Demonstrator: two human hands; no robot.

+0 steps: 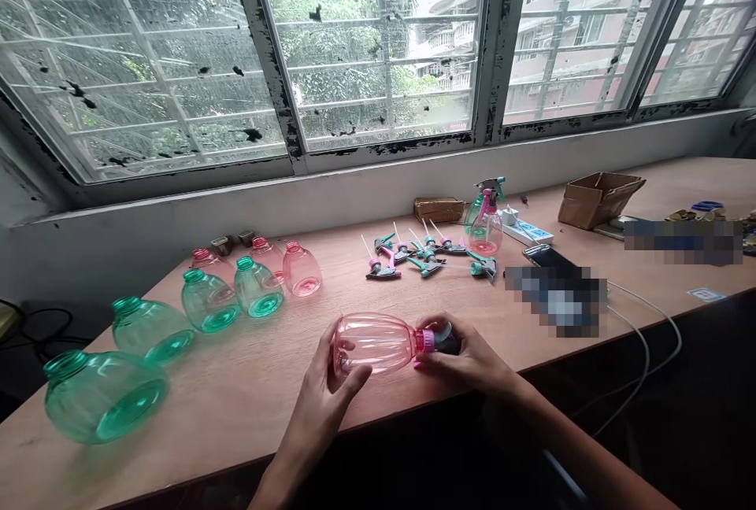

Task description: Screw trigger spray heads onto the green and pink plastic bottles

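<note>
A clear pink spray bottle [375, 343] lies sideways in the air just over the table's front edge, its neck pointing right. My left hand [331, 384] is wrapped round its base end, thumb on the near side. At the neck, my right hand [466, 352] grips the black and pink spray head [444, 339], which sits at the bottle's mouth with a pink collar. Part of the head is hidden by my fingers. Beyond the hands lie several loose spray heads [426, 264] in pink, green and black, their thin tubes sticking up.
Open green bottles [106, 398] and pink bottles [302, 270] stand on the left. At the back are two bottles with heads [485, 230], a power strip [528, 228] and a cardboard box [596, 199]. A phone [552, 264] with a white cable lies right.
</note>
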